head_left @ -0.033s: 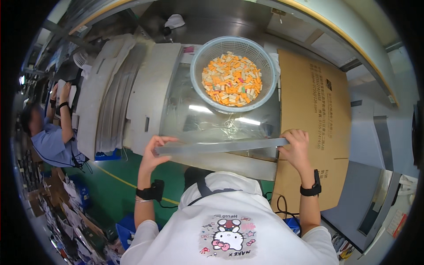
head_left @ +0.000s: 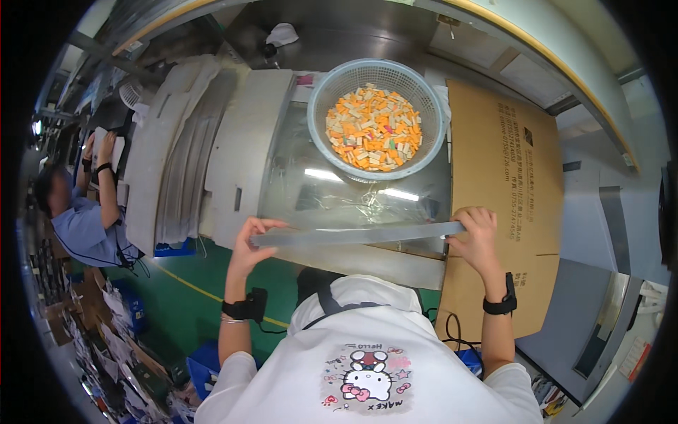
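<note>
My left hand (head_left: 250, 244) and my right hand (head_left: 474, 238) grip opposite ends of a thin grey tray (head_left: 361, 234). It is seen almost edge-on, held across my front above the near edge of the workbench. On each side the fingers curl round the end of the tray, with the thumb on the near side. The face of the tray is barely visible. Beyond it stands a round grey-blue plastic basket (head_left: 317, 134), holding many small orange and beige pieces (head_left: 374, 127) with a few pink and green ones among them.
A shiny plastic-covered worktop (head_left: 289, 177) lies under the basket. Grey trays or panels (head_left: 176, 155) are stacked at the left, and a large cardboard sheet (head_left: 505, 184) lies at the right. A person (head_left: 92, 226) in blue works at the far left. A shelf edge (head_left: 565, 78) overhangs the back.
</note>
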The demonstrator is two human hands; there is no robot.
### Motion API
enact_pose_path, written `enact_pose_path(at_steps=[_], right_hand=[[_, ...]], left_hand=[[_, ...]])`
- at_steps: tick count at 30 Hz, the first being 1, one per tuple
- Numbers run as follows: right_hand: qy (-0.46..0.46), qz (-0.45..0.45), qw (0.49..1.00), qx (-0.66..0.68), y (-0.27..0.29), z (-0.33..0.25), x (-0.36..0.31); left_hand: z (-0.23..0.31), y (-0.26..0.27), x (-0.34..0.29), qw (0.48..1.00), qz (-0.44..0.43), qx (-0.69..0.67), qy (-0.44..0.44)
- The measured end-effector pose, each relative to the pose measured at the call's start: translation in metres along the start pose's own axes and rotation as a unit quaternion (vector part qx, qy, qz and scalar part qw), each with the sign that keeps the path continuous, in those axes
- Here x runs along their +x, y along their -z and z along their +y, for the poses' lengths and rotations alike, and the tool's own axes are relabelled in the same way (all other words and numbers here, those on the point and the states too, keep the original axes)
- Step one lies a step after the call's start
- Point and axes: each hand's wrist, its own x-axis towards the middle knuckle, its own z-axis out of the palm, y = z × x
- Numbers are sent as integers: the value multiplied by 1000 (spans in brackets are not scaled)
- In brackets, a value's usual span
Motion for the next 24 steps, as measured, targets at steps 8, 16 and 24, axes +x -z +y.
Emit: enact_pose_path(at_steps=[8,16,24], right_hand=[[-22,-68,997,13,16,12,-4],[-173,-44,867,466,-20,61,-29],[-229,-25,779,584,-40,62,-39]], left_hand=[[-1,-11,7,996,15,-74,56],[-16,5,3,999,1,-22,30],[-11,-4,2,998,5,-53,37]])
